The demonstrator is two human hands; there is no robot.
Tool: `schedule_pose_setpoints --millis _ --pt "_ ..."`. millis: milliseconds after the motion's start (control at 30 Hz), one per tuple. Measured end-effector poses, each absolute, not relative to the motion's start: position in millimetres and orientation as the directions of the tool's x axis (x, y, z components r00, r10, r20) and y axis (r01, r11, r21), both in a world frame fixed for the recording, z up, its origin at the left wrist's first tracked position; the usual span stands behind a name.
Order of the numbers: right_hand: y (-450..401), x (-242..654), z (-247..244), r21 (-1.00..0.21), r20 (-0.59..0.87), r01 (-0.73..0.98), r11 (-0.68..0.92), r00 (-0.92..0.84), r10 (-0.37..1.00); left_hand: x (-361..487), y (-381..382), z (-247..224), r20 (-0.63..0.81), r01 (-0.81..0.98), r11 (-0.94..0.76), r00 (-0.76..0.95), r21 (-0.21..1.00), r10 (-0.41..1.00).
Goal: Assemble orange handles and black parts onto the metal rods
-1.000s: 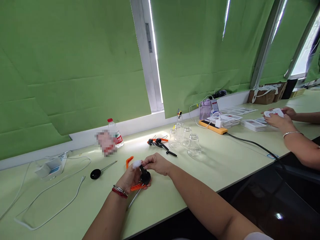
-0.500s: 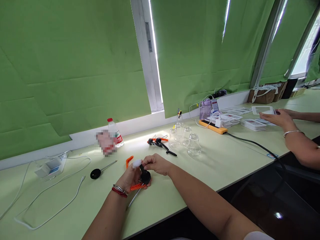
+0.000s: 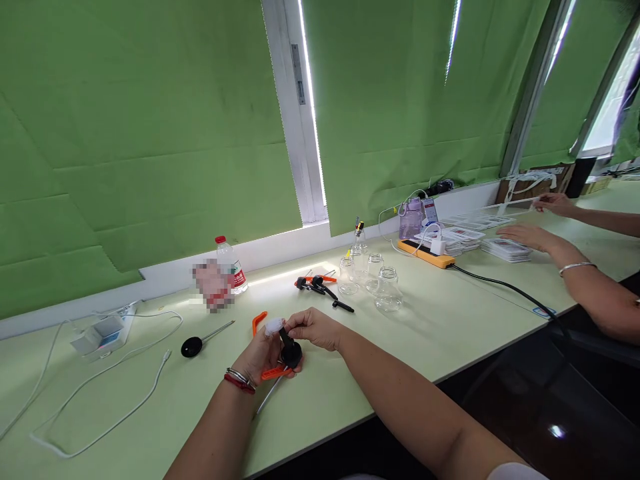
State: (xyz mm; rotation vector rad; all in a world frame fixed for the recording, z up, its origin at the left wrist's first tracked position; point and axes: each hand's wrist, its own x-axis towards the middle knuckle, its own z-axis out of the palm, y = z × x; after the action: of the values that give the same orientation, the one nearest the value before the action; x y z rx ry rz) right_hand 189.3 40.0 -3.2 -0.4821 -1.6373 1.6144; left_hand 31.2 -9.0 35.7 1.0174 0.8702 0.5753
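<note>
Over the near part of the table, my left hand (image 3: pixel 259 353) is closed round a black plastic part with a round head (image 3: pixel 291 355). My right hand (image 3: pixel 315 328) pinches the upper end of its short arm. Something white (image 3: pixel 274 326) sits at my left fingertips; I cannot tell whether it is a wrapping or a piece. An orange plastic piece (image 3: pixel 276 373) shows under the left hand, and a thin metal rod (image 3: pixel 269 397) slants down from there. Another orange angled piece (image 3: pixel 259 323) lies just beyond. Left of my hands is a round black-headed tool with a metal shaft (image 3: pixel 192 347).
Black and orange parts (image 3: pixel 317 285) lie beyond my hands, beside several clear glass jars (image 3: pixel 388 291). A water bottle (image 3: pixel 231 267) stands at the back. White cable (image 3: pixel 150 393) loops at left. Rightward are an orange power strip (image 3: pixel 425 254), stacked cards (image 3: pixel 505 250) and another person's hands (image 3: pixel 527 237).
My hands and the black part stay nearly still. At right, the other person's hands have moved apart, and the white frame-like piece they held up is no longer raised between them.
</note>
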Motion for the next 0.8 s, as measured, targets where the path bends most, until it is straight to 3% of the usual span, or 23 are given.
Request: schedule_pose_setpoints --millis 800 --pt "36.3 190.4 -0.4 -0.964 0.219 -0.257 0.073 -0.605 0.765 31.5 -6.7 33.2 -0.365 -0.027 0.443 0.526 0.896 0.768"
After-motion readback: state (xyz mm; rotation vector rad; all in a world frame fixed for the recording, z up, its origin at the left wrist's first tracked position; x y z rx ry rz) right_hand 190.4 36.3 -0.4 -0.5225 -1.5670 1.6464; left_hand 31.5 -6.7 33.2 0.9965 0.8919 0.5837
